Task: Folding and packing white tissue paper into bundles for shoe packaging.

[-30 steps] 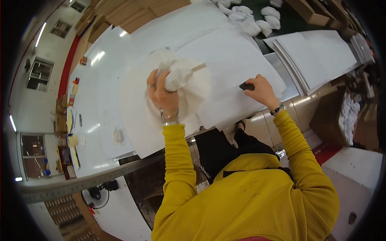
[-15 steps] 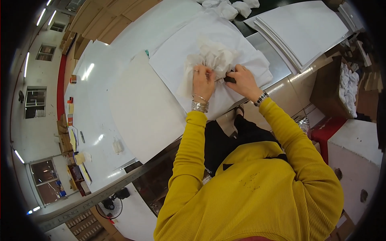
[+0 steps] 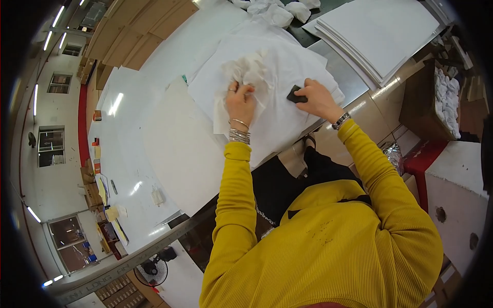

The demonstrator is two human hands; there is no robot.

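Observation:
A crumpled sheet of thin off-white tissue paper (image 3: 245, 69) lies on a stack of white sheets (image 3: 295, 59). My left hand (image 3: 240, 102) is closed on the lower part of the tissue paper, fingers bent into it. To its right, my right hand (image 3: 317, 99) grips a small dark block (image 3: 296, 94) between thumb and fingers, just over the white sheets. What the block is made of I cannot make out. Beside the stack, on the left, lies a large cream sheet (image 3: 177, 138).
Cardboard boxes (image 3: 134, 31) are piled at the far left of the white table (image 3: 138, 154). White wrapped bundles (image 3: 277, 15) lie behind the stack. Another pile of white sheets (image 3: 375, 36) is at the far right. A brown box (image 3: 421, 97) holding white pieces stands to the right.
My hands have moved apart: the left went left with the tissue paper, while the right now holds the dark block clear of it. The view has shifted slightly.

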